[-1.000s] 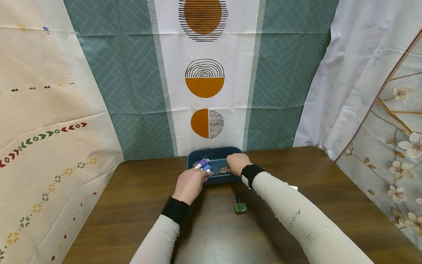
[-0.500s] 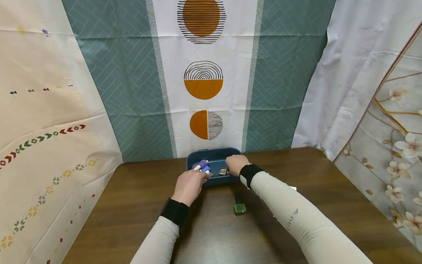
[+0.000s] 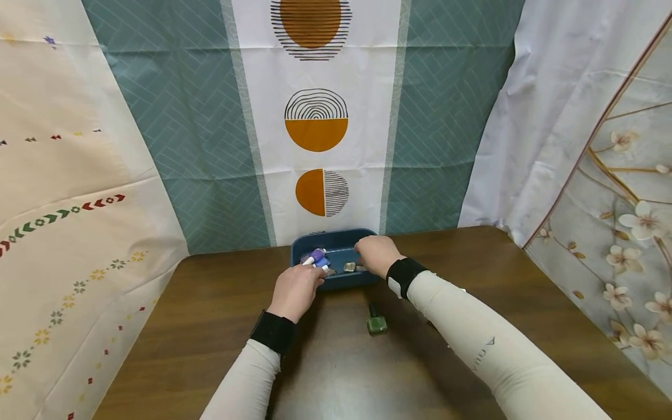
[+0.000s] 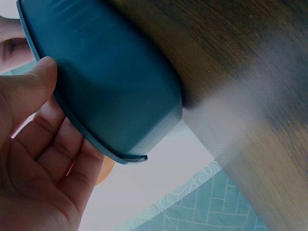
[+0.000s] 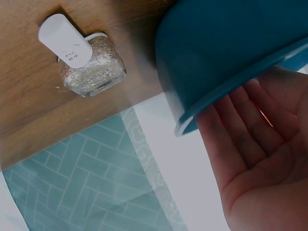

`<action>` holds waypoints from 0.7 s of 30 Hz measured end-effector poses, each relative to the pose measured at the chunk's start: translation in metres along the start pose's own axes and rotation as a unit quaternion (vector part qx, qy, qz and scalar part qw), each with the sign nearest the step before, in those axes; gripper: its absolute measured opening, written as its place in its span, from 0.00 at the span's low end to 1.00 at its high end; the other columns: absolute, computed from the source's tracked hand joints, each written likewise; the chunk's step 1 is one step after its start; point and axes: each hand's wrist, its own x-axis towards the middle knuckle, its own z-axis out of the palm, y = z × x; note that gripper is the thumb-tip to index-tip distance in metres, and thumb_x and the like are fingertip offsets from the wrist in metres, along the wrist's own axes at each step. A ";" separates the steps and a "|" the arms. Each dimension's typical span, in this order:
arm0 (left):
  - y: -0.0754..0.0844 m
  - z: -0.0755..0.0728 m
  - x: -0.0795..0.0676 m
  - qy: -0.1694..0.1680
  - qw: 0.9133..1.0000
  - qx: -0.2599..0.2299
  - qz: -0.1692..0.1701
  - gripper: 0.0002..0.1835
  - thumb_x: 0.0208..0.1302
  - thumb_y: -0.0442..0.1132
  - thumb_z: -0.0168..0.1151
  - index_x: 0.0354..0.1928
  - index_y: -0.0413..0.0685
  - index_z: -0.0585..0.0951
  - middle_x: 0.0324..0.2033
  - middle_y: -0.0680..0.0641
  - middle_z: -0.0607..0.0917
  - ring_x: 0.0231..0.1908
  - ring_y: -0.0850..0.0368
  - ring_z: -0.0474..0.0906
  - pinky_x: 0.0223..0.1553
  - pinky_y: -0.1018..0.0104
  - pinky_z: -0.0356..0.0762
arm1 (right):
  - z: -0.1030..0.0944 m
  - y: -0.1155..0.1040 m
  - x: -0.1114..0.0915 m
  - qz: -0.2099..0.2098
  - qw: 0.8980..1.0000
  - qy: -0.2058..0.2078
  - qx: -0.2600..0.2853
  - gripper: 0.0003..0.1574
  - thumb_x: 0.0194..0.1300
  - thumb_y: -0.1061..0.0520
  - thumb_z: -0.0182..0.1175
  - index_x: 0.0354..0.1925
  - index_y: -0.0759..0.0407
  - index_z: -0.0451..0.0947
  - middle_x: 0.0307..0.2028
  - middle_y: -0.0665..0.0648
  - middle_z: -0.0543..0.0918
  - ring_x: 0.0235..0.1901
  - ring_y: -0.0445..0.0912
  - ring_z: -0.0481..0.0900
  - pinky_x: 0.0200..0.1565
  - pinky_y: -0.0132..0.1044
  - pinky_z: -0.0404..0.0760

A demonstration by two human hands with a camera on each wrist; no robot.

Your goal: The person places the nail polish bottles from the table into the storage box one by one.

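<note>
A dark blue bin (image 3: pixel 343 282) stands at the far edge of the table. My left hand (image 3: pixel 295 290) grips its front left rim, and in the left wrist view the thumb (image 4: pixel 44 74) lies outside the wall with the fingers behind the rim. My right hand (image 3: pixel 379 255) reaches over the right side, its loosely bent fingers (image 5: pixel 245 130) partly hidden by the rim and nothing visible in them. Inside lie a purple bottle with a white cap (image 3: pixel 317 255), other small bottles, and a small square glittery bottle (image 3: pixel 349 266).
A green nail polish bottle with a black cap (image 3: pixel 377 324) lies on the table (image 3: pixel 226 326) in front of the bin. Right of the bin, a glitter nail polish with a white cap (image 5: pixel 98 67) lies on the wood. Patterned curtains (image 3: pixel 210 175) hang behind.
My right hand has shifted slightly within the bin, and another small item now shows beside its fingers. The left hand stays at the rim. The head view has turned slightly.
</note>
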 end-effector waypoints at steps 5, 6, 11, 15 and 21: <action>0.001 -0.002 0.001 -0.009 1.000 -0.001 -0.006 0.06 0.69 0.39 0.79 0.46 0.52 0.95 0.40 0.48 0.94 0.37 0.50 0.88 0.48 0.51 0.89 | -0.004 -0.001 -0.011 -0.004 1.000 0.021 0.003 0.19 0.75 0.57 0.74 0.61 0.59 0.89 0.54 0.59 0.91 0.54 0.53 0.90 0.56 0.50 0.88; 0.002 -0.002 0.001 -0.012 1.000 -0.003 -0.008 0.06 0.69 0.39 0.79 0.46 0.51 0.95 0.40 0.48 0.94 0.37 0.50 0.88 0.48 0.51 0.89 | -0.005 -0.001 -0.014 -0.008 1.000 0.027 0.003 0.19 0.75 0.57 0.74 0.61 0.59 0.89 0.54 0.59 0.91 0.54 0.53 0.90 0.56 0.49 0.88; 0.002 -0.001 0.002 -0.019 1.000 -0.008 -0.014 0.05 0.70 0.38 0.79 0.45 0.51 0.95 0.40 0.48 0.94 0.38 0.50 0.88 0.48 0.51 0.89 | -0.009 -0.001 -0.029 -0.027 0.998 0.050 0.008 0.23 0.75 0.55 0.74 0.64 0.59 0.87 0.60 0.60 0.89 0.59 0.54 0.88 0.59 0.50 0.87; 0.002 -0.001 0.003 -0.022 1.000 -0.012 -0.014 0.06 0.70 0.38 0.79 0.46 0.50 0.95 0.41 0.48 0.94 0.38 0.49 0.88 0.49 0.50 0.89 | -0.012 0.001 -0.043 -0.047 0.997 0.064 0.007 0.27 0.77 0.52 0.72 0.68 0.59 0.85 0.67 0.61 0.85 0.67 0.56 0.83 0.66 0.52 0.83; 0.003 -0.002 0.004 -0.025 0.999 -0.016 -0.014 0.05 0.70 0.38 0.78 0.46 0.50 0.95 0.41 0.47 0.94 0.38 0.49 0.88 0.49 0.50 0.89 | -0.013 0.002 -0.061 -0.081 0.993 0.084 0.024 0.33 0.78 0.46 0.70 0.73 0.61 0.81 0.70 0.63 0.83 0.71 0.57 0.80 0.71 0.52 0.78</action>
